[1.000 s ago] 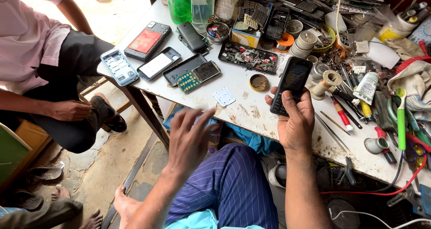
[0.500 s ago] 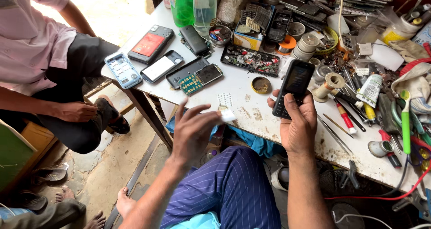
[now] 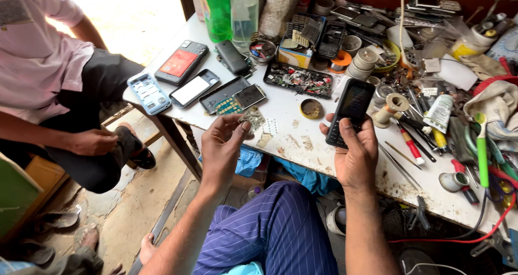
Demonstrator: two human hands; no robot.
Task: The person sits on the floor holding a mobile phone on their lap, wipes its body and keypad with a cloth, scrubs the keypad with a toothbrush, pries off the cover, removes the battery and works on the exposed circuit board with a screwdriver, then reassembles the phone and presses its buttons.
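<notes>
My right hand [image 3: 356, 156] grips a black keypad phone [image 3: 349, 112] upright over the white worktable [image 3: 294, 121], thumb on its keys. My left hand [image 3: 222, 148] is raised at the table's front edge and pinches a small pale flat part [image 3: 252, 118] between thumb and fingertips. Just beyond that hand lie an opened phone with a green circuit board [image 3: 234, 100] and a phone with a white screen [image 3: 193, 88]. A few small pale scraps [image 3: 270, 128] lie on the table between my hands.
A person in a pink shirt [image 3: 32, 64] sits at left, hand on knee. A red-backed phone [image 3: 181, 63], a blue phone frame [image 3: 149, 93], a parts tray [image 3: 299, 80], bottles [image 3: 232, 8], solder spools, screwdrivers and tools [image 3: 431, 129] crowd the table. My striped trousers [image 3: 270, 232] are below.
My left hand rose from below the table edge to the tabletop and picked up the small pale part. My right hand with the phone stayed nearly still.
</notes>
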